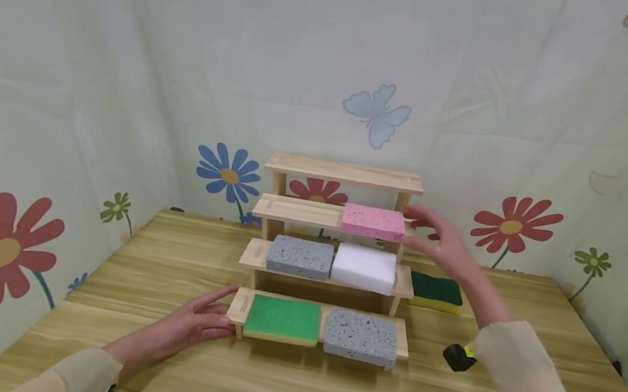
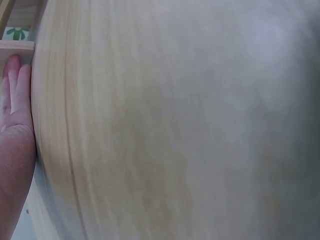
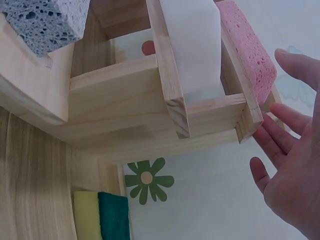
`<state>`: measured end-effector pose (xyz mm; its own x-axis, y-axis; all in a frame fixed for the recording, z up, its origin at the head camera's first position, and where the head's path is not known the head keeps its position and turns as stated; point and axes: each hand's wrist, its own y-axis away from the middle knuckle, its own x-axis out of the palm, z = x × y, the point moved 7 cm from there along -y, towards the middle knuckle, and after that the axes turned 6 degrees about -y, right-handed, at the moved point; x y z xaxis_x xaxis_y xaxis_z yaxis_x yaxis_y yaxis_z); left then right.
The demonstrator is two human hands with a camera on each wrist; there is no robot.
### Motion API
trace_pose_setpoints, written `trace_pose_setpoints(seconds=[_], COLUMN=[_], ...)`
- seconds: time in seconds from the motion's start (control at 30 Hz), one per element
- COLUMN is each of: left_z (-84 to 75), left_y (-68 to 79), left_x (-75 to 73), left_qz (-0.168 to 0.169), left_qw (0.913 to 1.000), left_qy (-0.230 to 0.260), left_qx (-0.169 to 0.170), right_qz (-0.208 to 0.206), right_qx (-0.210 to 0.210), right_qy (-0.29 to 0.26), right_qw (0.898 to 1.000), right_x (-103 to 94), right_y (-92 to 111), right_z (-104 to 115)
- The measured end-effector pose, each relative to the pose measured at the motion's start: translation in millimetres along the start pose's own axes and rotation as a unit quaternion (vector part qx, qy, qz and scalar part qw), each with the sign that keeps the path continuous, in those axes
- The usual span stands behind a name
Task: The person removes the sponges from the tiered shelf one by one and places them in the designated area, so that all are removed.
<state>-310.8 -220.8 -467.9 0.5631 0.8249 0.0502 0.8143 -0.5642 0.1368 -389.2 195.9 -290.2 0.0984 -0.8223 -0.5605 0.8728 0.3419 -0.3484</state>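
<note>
A four-tier wooden stepped shelf (image 1: 347,172) stands on the table. My right hand (image 1: 445,242) is at the right end of its third tier, beside a pink sponge (image 1: 373,222); thumb and fingers are spread. In the right wrist view, the right hand (image 3: 292,142) has fingertips right at the board's end, the thumb apart from the pink sponge (image 3: 250,50). Low on the left, my left hand (image 1: 190,323) touches the bottom tier's left end with fairly straight fingers. The bottom tier bears a green scouring sponge (image 1: 283,319) and a grey speckled sponge (image 1: 362,337).
On the second tier lie another grey speckled sponge (image 1: 299,256) and a white sponge (image 1: 364,267). A dark green and yellow sponge (image 1: 436,292) lies on the table right of the shelf. Behind hangs a flower-patterned curtain (image 1: 321,56). A small black object (image 1: 458,357) shows by the right sleeve.
</note>
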Motion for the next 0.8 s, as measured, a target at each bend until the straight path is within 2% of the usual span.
trace_pose_setpoints(seconds=[0.4, 0.8], left_z=[-1.3, -1.5], left_y=[1.4, -0.9], left_x=[3.3, 2.0], left_qz=[-0.003, 0.001], left_qw=[0.9999, 1.0], left_qy=[0.014, 0.009], left_qx=[-0.005, 0.001], right_qz=[0.028, 0.009], right_qx=[0.021, 0.026], right_qy=[-0.019, -0.029], right_qw=[0.999, 0.999], right_x=[14.3, 10.7], right_y=[-11, -14], right_z=[1, -2])
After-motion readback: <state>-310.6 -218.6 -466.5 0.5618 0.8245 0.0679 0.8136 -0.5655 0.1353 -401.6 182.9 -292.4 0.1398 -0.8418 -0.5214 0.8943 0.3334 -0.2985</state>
